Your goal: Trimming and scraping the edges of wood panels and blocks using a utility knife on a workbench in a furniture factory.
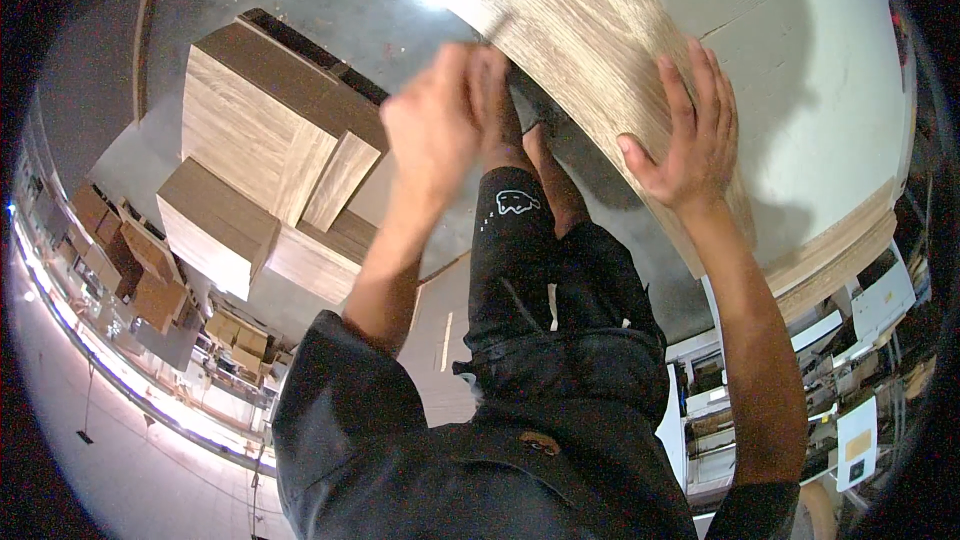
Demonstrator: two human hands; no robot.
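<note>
My left hand (435,120) is raised near the edge of a wood-grain board (590,50), with its fingers curled and smeared by motion. A thin, dark, blurred shape (500,26) sticks out past those fingers over the board's edge; its kind cannot be made out. My right hand (695,140) lies on the same board, fingers spread and thumb apart, holding nothing. The board is long and light brown, and it rests along a large pale panel (800,150).
Several wood-grain panels and box-like pieces (255,105) are stacked at the left. A large dark panel (95,60) stands beyond them at the far left. Racks with boards and offcuts (720,400) fill the lower right. My legs are below the board, above a grey floor (380,0) with scattered chips.
</note>
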